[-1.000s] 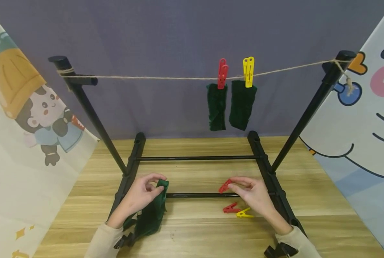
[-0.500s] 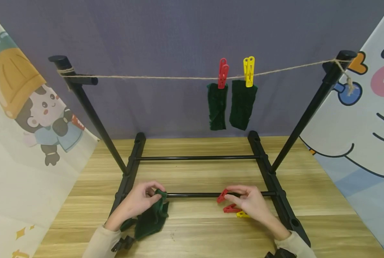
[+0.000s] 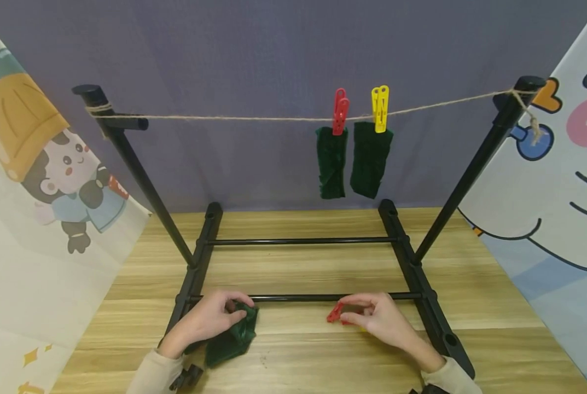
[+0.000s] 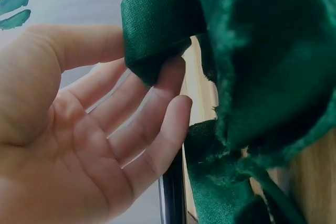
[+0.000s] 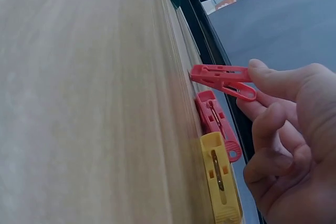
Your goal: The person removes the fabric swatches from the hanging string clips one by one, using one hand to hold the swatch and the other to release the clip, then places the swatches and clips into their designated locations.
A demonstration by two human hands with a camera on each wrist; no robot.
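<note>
Head view, left hand (image 3: 213, 317): on the near left side of the frame, and it's got a pinch on the green cloth (image 3: 231, 345), which droops in folds just below the fingertips.
Head view, right hand (image 3: 382, 323): over on the near right, thumb and finger nipping the held red clip (image 3: 334, 313), close to the front bar (image 3: 293, 298).
Head view, twine (image 3: 234, 117): strung between the left post (image 3: 145, 175) and the right post (image 3: 460, 197), with two dark green pieces up, both right of centre!
Head view, narrow piece (image 3: 331, 164): hanging under the pegged red clip (image 3: 340, 112).
Head view, wide piece (image 3: 372, 158): just beside it, hanging under the pegged yellow clip (image 3: 380, 109).
Left wrist view, fingers (image 4: 152, 124): a small gap for thumb and forefinger, green cloth caught between, the other fingers loosely extended; fabric bunches large to the right.
Right wrist view, grip: thumb on one end of the held red clip, its other end pointing away from the hand; whether that touches the wooden tabletop (image 5: 105, 103), can't tell.
Right wrist view, spare clips: loose red clip (image 5: 216, 119) on the wood, loose yellow clip (image 5: 218, 177) right beside it, both near the right hand.
</note>
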